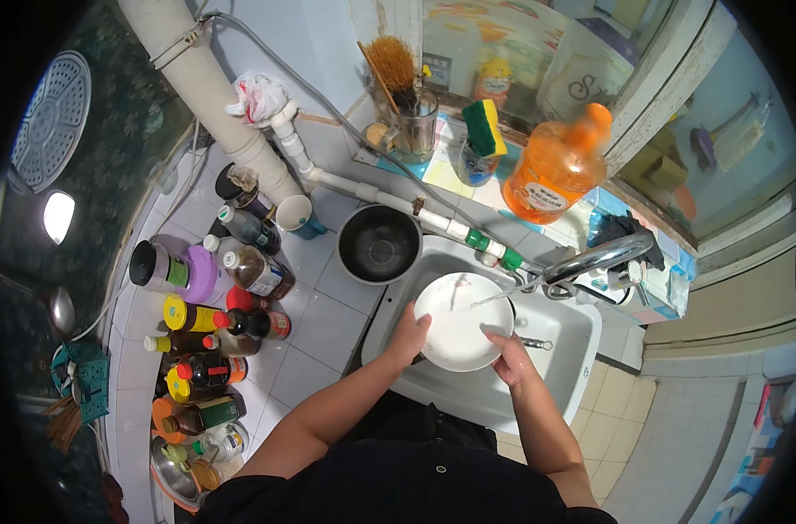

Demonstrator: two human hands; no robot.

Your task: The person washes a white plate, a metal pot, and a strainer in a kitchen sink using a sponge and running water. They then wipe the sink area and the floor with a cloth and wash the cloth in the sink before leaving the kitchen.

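Note:
Over the white sink [583, 336] I hold a round white plate [459, 327], its inner face turned up. My left hand [406, 336] is closed on the plate's left edge, thumb on top. My right hand [512, 358] grips its lower right edge. A thin stream of water runs from the chrome faucet [599, 258] onto the plate. Beside the plate, a metal handle [536, 343] lies in the sink; the part it belongs to is hidden. A dark grey bowl [380, 246] rests on the tiled counter at the sink's left rim.
Sauce bottles and jars [210, 349] crowd the left counter. Along the wall runs a white pipe [363, 189]. Behind the sink, the ledge carries a glass with a brush [415, 122], a green-yellow sponge [485, 128] on a glass, and a large orange soap bottle [551, 170].

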